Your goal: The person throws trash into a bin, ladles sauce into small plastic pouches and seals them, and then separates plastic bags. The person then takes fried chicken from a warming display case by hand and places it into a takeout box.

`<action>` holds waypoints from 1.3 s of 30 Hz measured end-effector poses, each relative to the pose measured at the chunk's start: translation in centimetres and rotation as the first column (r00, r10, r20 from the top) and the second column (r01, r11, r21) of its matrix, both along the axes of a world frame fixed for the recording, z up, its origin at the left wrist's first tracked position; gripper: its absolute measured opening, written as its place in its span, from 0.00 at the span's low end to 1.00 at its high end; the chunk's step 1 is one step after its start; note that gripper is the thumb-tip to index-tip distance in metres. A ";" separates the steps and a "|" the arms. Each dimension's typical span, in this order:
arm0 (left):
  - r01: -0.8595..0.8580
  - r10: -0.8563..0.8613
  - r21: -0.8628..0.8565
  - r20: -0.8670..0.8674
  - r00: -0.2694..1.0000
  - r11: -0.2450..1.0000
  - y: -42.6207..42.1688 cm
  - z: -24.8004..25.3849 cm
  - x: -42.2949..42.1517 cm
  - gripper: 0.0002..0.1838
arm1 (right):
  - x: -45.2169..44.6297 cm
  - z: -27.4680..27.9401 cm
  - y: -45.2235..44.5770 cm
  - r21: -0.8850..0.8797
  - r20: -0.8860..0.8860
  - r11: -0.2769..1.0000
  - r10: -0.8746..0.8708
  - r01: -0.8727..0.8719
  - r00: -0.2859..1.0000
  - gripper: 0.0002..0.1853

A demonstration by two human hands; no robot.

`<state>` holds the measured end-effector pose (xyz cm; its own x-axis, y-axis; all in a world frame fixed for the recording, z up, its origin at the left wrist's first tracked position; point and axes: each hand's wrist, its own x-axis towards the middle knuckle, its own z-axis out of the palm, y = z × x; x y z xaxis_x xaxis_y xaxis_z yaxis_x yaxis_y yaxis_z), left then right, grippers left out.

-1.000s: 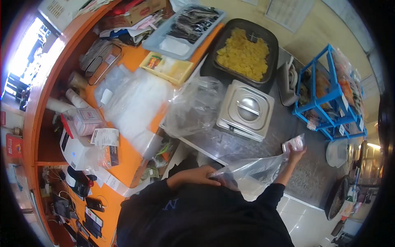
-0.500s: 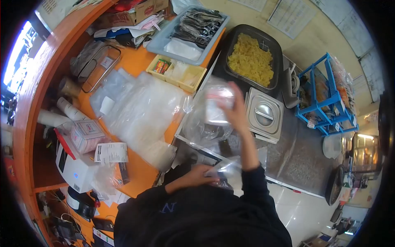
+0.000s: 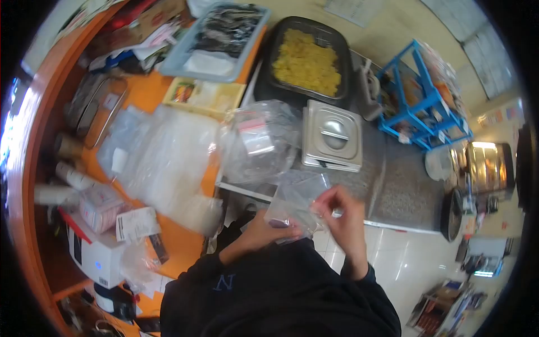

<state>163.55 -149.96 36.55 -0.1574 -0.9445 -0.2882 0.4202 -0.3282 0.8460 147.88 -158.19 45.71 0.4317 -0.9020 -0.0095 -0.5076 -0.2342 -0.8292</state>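
Holding a clear plastic bag (image 3: 295,196) between us: left hand (image 3: 263,231) closed around its lower part, right hand (image 3: 345,216) pinching its side. Bag's in front of our torso, by the metal counter's edge. Small red-striped packet (image 3: 256,136) lies on crumpled plastic (image 3: 283,121), left of the lidded steel container (image 3: 333,133).

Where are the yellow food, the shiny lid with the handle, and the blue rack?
Yellow food (image 3: 306,63): head view, the middle of the heap in the dark pan.
Shiny lid (image 3: 348,135): head view, the flat metal beside the handle.
Blue rack (image 3: 422,105): head view, a bar on its front.
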 end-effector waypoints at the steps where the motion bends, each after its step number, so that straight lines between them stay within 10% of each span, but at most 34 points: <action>1: -0.031 0.030 -0.053 -0.027 0.999 0.998 -0.8 0.2 -1.2 0.10 | -1.5 0.1 1.3 0.073 -0.055 0.997 0.036 -0.032 0.998 0.15; 10: 0.264 -0.240 -0.071 0.247 0.939 0.962 -7.1 0.6 -10.8 0.09 | -11.3 -4.4 3.9 0.273 0.276 0.898 -0.416 0.345 0.866 0.14; 17: 0.270 -0.216 -0.213 0.245 0.945 0.939 -11.3 2.2 -18.6 0.05 | -17.9 -1.8 1.1 -0.455 0.085 0.732 -0.531 0.507 0.843 0.15; 29: 0.226 -0.190 -0.109 0.272 0.943 0.968 -14.4 1.7 -27.9 0.05 | -26.3 -3.9 -1.1 -0.122 0.261 0.823 -0.513 0.555 0.818 0.25; 31: 0.288 -0.301 0.087 0.273 0.914 0.954 -14.7 0.3 -28.4 0.05 | -27.5 -4.7 -1.3 -0.157 0.286 0.821 -0.495 0.549 0.821 0.19; 39: 0.221 -0.198 -0.070 0.245 0.949 0.973 -14.3 0.5 -30.3 0.06 | -31.3 -5.7 -2.2 -0.364 0.292 0.783 -0.419 0.505 0.860 0.11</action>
